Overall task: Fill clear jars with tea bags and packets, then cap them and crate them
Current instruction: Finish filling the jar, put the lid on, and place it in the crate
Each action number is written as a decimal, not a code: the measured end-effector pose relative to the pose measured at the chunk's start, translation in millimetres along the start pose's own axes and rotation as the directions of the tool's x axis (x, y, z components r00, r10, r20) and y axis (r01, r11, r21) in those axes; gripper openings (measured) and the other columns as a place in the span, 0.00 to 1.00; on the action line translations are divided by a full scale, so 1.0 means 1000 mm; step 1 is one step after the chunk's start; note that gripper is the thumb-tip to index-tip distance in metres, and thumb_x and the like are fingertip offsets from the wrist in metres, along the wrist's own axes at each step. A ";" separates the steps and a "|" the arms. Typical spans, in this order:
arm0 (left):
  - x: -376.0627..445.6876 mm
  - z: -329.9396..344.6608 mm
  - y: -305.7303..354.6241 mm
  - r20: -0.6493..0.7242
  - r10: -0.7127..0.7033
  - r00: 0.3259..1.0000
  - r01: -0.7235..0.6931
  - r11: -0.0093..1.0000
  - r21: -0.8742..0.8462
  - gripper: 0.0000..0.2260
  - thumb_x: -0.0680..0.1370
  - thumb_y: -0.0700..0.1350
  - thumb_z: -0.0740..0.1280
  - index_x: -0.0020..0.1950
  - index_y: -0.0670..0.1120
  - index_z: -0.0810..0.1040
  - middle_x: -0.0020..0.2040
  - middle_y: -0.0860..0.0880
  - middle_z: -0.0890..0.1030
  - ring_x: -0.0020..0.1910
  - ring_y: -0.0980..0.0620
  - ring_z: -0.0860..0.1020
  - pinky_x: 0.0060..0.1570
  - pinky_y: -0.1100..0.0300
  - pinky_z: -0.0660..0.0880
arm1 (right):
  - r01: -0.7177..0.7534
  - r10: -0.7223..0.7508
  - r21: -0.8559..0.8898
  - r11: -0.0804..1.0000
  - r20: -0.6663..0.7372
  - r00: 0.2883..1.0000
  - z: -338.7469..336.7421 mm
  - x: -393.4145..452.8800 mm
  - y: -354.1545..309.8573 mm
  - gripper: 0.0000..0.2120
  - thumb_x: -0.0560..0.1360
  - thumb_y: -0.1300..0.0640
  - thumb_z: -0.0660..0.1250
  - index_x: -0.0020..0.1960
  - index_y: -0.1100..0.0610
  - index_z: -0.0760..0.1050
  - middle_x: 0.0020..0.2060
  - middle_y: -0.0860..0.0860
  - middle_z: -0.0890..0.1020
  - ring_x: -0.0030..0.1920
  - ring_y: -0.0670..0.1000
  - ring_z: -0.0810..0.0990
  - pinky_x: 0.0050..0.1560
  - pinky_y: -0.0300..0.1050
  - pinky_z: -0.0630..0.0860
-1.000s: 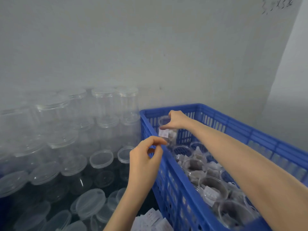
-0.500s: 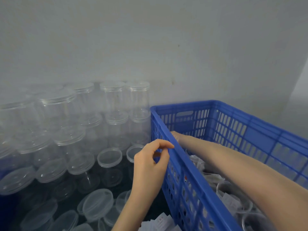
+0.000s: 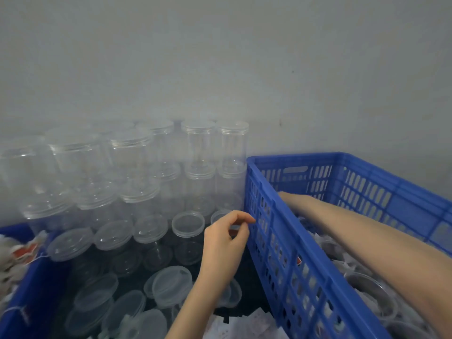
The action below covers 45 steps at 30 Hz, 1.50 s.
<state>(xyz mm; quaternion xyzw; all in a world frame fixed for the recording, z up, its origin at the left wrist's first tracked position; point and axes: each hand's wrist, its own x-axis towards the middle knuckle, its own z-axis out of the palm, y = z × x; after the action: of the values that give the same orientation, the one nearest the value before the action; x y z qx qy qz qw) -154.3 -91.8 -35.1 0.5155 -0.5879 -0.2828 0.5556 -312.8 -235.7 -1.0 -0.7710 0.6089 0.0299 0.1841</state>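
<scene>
Against a grey wall, capped clear jars (image 3: 200,152) stand upright in stacks beside a blue crate (image 3: 271,216), where the left hand (image 3: 225,245) pinches thumb to forefinger emptily and the right hand (image 3: 285,195) reaches inside, grip hidden.

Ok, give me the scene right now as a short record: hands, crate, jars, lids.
left hand: outside the crate's near wall, thumb and forefinger pinched; anything held too small to tell
right hand: reached down inside the crate, mostly hidden behind its wall
blue crate: holds open jars with packets
capped clear jars: stacked against the wall, left of the crate
loose lids: lying below the stacks
</scene>
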 end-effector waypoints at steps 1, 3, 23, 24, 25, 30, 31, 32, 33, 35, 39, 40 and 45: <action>-0.001 -0.006 -0.002 -0.007 -0.009 1.000 0.009 1.000 0.003 0.15 0.77 0.35 0.64 0.40 0.55 0.81 0.39 0.60 0.82 0.30 0.58 0.75 0.30 0.67 0.70 | 0.013 -0.015 -0.116 0.993 -0.011 1.000 -0.007 0.008 0.001 0.17 0.82 0.57 0.62 0.70 0.60 0.72 0.61 0.52 0.77 0.63 0.58 0.78 0.62 0.52 0.75; -0.005 -0.019 -0.006 -0.036 -0.025 0.999 0.025 1.000 0.019 0.14 0.77 0.35 0.65 0.40 0.54 0.81 0.37 0.61 0.82 0.30 0.63 0.74 0.32 0.72 0.67 | -0.060 0.029 -0.214 0.975 -0.147 0.989 -0.029 0.013 -0.005 0.15 0.81 0.54 0.61 0.65 0.58 0.75 0.63 0.54 0.78 0.61 0.59 0.78 0.55 0.51 0.75; -0.074 -0.110 -0.013 -0.234 -0.152 0.960 0.165 0.986 0.035 0.13 0.78 0.36 0.64 0.41 0.53 0.81 0.38 0.57 0.82 0.36 0.58 0.78 0.36 0.67 0.72 | 0.223 -0.182 0.111 0.968 -0.297 0.937 0.012 -0.017 -0.160 0.17 0.74 0.61 0.65 0.59 0.70 0.77 0.58 0.65 0.81 0.53 0.62 0.81 0.54 0.53 0.79; -0.077 -0.112 -0.014 -0.234 -0.157 0.959 0.168 0.985 0.030 0.13 0.78 0.36 0.64 0.41 0.53 0.81 0.38 0.57 0.82 0.35 0.59 0.78 0.35 0.68 0.72 | 0.220 -0.164 0.149 0.964 -0.320 0.933 0.014 -0.013 -0.161 0.19 0.74 0.61 0.65 0.62 0.70 0.76 0.60 0.65 0.80 0.56 0.63 0.81 0.57 0.54 0.78; -0.079 -0.115 -0.016 -0.232 -0.160 0.959 0.172 0.985 0.031 0.13 0.78 0.36 0.64 0.41 0.52 0.81 0.37 0.57 0.82 0.34 0.61 0.77 0.33 0.69 0.71 | 0.227 -0.144 0.205 0.952 -0.354 0.924 0.014 -0.008 -0.164 0.21 0.75 0.60 0.66 0.64 0.69 0.75 0.62 0.64 0.79 0.60 0.62 0.79 0.60 0.54 0.77; -0.087 -0.119 -0.025 -0.219 -0.178 0.959 0.191 0.981 0.042 0.13 0.78 0.36 0.64 0.41 0.52 0.81 0.35 0.55 0.81 0.27 0.62 0.71 0.29 0.71 0.65 | 0.427 -0.106 0.558 0.712 -0.515 0.851 0.003 0.005 -0.199 0.31 0.77 0.51 0.71 0.74 0.61 0.64 0.70 0.57 0.73 0.69 0.56 0.72 0.66 0.46 0.67; -0.088 -0.119 -0.026 -0.215 -0.182 0.960 0.196 0.980 0.044 0.13 0.78 0.36 0.64 0.41 0.52 0.81 0.35 0.55 0.81 0.26 0.61 0.70 0.29 0.71 0.65 | 0.463 -0.110 0.596 0.656 -0.531 0.840 0.001 0.007 -0.208 0.35 0.76 0.50 0.72 0.76 0.61 0.62 0.71 0.57 0.71 0.71 0.55 0.70 0.69 0.48 0.66; -0.089 -0.119 -0.027 -0.209 -0.187 0.960 0.201 0.978 0.049 0.13 0.78 0.36 0.64 0.41 0.52 0.81 0.35 0.55 0.82 0.25 0.60 0.69 0.29 0.70 0.65 | 0.486 -0.120 0.614 0.622 -0.539 0.834 0.001 0.009 -0.217 0.38 0.75 0.49 0.73 0.77 0.60 0.59 0.73 0.56 0.68 0.73 0.55 0.68 0.71 0.50 0.66; -0.090 -0.119 -0.028 -0.205 -0.190 0.960 0.205 0.977 0.055 0.14 0.78 0.36 0.64 0.40 0.52 0.81 0.35 0.55 0.82 0.25 0.60 0.68 0.29 0.69 0.64 | 0.499 -0.132 0.616 0.609 -0.542 0.830 0.001 0.012 -0.226 0.42 0.73 0.48 0.75 0.78 0.60 0.57 0.75 0.56 0.66 0.74 0.56 0.66 0.73 0.51 0.64; -0.091 -0.121 -0.030 -0.206 -0.188 0.960 0.206 0.976 0.069 0.14 0.77 0.36 0.64 0.40 0.52 0.81 0.35 0.56 0.82 0.25 0.60 0.69 0.29 0.70 0.65 | 0.508 -0.151 0.594 0.624 -0.547 0.824 0.006 0.018 -0.240 0.47 0.70 0.45 0.77 0.79 0.60 0.56 0.76 0.55 0.65 0.75 0.55 0.65 0.74 0.50 0.63; -0.093 -0.128 -0.036 -0.216 -0.191 0.958 0.216 0.971 0.100 0.14 0.77 0.35 0.64 0.39 0.52 0.81 0.37 0.57 0.82 0.29 0.63 0.73 0.33 0.70 0.67 | 0.514 -0.140 0.511 0.689 -0.602 0.786 0.022 0.030 -0.258 0.52 0.64 0.40 0.79 0.78 0.59 0.59 0.75 0.54 0.68 0.74 0.54 0.67 0.72 0.49 0.65; -0.093 -0.130 -0.038 -0.220 -0.197 0.955 0.224 0.968 0.108 0.14 0.76 0.35 0.65 0.39 0.52 0.81 0.36 0.57 0.82 0.28 0.62 0.72 0.33 0.69 0.68 | 0.512 -0.115 0.505 0.695 -0.625 0.772 0.026 0.032 -0.261 0.51 0.64 0.38 0.79 0.77 0.58 0.60 0.74 0.53 0.69 0.73 0.54 0.68 0.71 0.50 0.66; -0.094 -0.137 -0.044 -0.242 -0.201 0.949 0.235 0.964 0.122 0.14 0.76 0.35 0.65 0.39 0.53 0.81 0.37 0.56 0.83 0.30 0.57 0.75 0.38 0.58 0.75 | 0.530 -0.029 0.486 0.695 -0.717 0.696 0.037 0.036 -0.264 0.47 0.65 0.35 0.76 0.75 0.56 0.64 0.69 0.49 0.72 0.68 0.51 0.72 0.62 0.48 0.71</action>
<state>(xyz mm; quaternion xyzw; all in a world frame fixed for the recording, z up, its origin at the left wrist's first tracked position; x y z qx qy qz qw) -25.7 14.4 -78.4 0.6464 -0.4791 -0.2369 0.5446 -46.6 -206.7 20.6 -0.7008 0.4663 -0.4931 0.2196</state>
